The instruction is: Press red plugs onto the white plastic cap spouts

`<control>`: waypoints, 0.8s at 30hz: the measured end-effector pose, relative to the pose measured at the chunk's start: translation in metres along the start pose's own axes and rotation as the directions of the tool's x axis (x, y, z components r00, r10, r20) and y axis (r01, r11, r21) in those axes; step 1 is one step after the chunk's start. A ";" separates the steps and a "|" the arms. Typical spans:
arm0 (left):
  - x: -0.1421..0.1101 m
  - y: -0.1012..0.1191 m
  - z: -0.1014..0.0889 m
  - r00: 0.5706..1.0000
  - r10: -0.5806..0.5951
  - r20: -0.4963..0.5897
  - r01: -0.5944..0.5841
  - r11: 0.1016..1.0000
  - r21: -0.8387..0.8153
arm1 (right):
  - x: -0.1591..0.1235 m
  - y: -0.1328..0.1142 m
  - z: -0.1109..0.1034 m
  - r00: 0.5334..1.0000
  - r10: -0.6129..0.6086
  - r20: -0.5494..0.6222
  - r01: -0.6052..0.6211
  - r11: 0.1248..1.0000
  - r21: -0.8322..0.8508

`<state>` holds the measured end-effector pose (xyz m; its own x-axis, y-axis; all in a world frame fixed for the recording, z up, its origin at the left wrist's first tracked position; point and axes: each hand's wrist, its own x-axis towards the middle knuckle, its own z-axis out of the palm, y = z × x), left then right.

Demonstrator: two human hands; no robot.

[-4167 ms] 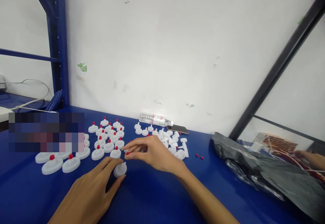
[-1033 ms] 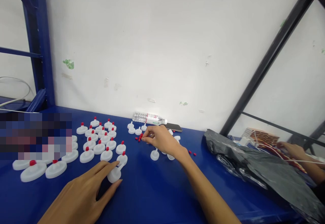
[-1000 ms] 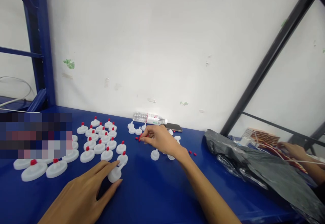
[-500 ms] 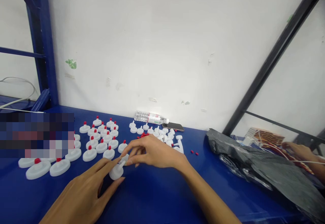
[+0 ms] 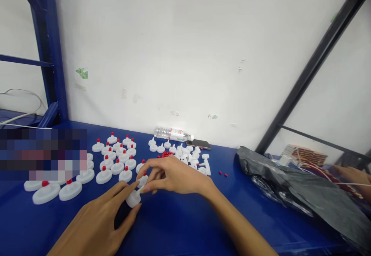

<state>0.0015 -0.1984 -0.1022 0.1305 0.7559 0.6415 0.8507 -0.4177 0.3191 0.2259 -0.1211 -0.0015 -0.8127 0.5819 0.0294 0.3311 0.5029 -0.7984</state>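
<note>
My left hand (image 5: 101, 217) holds a white spout cap (image 5: 133, 198) between thumb and forefinger, its thin spout tilted up to the right. At the spout's tip, my right hand (image 5: 165, 174) has its thumb and forefinger pinched together; anything between them is hidden. Just behind these fingers stands another white cap (image 5: 142, 181) with a red tip. To the left, several white spout caps (image 5: 103, 176) with red tips stand on the blue table (image 5: 174, 225). Small red tips (image 5: 165, 154) lie in a pile beyond my right hand, beside several bare white spout caps (image 5: 185, 155).
Against the wall lie a clear plastic bottle (image 5: 174, 134) and a dark phone (image 5: 198, 144). Two loose red tips (image 5: 223, 174) are right of the pile. A grey plastic bag (image 5: 301, 190) covers the right side. At the far right shows another person's hand (image 5: 349, 178).
My right thumb and forefinger have closed in on the spout's tip. My left hand keeps the white spout cap in nearly the same place. The view has shifted slightly.
</note>
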 end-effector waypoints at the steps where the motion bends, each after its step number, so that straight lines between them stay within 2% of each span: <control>1: 0.001 0.002 -0.001 1.000 0.015 -0.005 -0.015 1.000 -0.010 | 0.000 0.000 0.000 1.000 -0.005 -0.002 0.005 1.000 0.003; 4: 0.005 0.007 -0.004 0.997 0.079 -0.018 -0.080 0.996 -0.041 | 0.000 0.002 -0.001 1.000 -0.027 -0.009 0.028 0.999 0.037; 9: 0.005 0.009 -0.005 0.982 0.174 -0.078 -0.172 0.985 0.027 | 0.004 0.006 0.000 0.999 -0.035 -0.014 0.036 0.995 0.092; 13: 0.001 0.003 -0.003 0.992 0.128 -0.023 -0.128 0.992 -0.018 | 0.006 0.006 0.004 0.998 -0.059 -0.030 0.062 0.994 0.094; 21: 0.006 0.000 -0.002 0.997 0.072 0.002 -0.072 0.995 -0.071 | 0.007 -0.001 0.014 0.993 -0.074 -0.089 0.087 0.983 0.163; 24: 0.004 -0.001 -0.004 1.000 0.012 0.024 -0.010 0.997 -0.081 | 0.008 -0.005 0.018 0.992 -0.077 -0.103 0.091 0.986 0.140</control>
<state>-0.0011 -0.1967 -0.0974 0.1529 0.7627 0.6284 0.8052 -0.4648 0.3683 0.2090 -0.1307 -0.0082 -0.7819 0.6045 0.1523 0.1854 0.4588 -0.8690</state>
